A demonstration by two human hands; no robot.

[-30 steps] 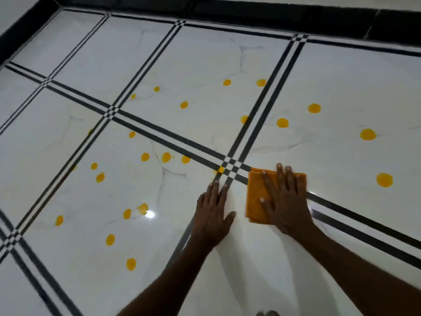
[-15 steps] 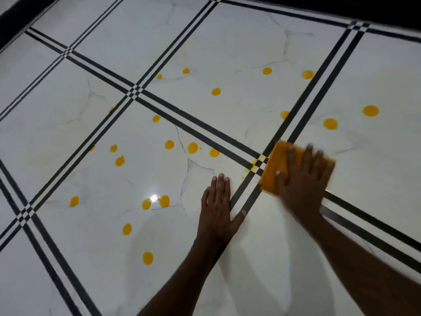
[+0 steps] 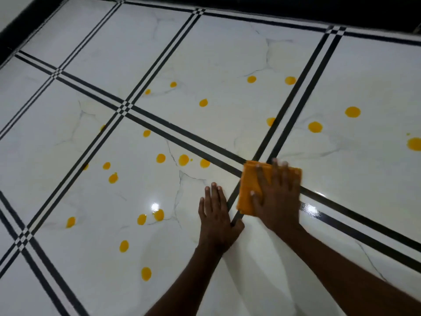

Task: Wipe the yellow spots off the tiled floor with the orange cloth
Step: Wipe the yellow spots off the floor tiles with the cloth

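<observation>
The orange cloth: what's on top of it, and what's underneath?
The right hand lies flat on the orange cloth, fingers spread. The cloth sits where the floor's black stripes cross. Whether any yellow spot remains beneath it is hidden by the cloth.

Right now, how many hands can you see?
2. The left hand lies flat on the floor, just left of the cloth. The right hand presses flat on the cloth. Neither is hidden.
</observation>
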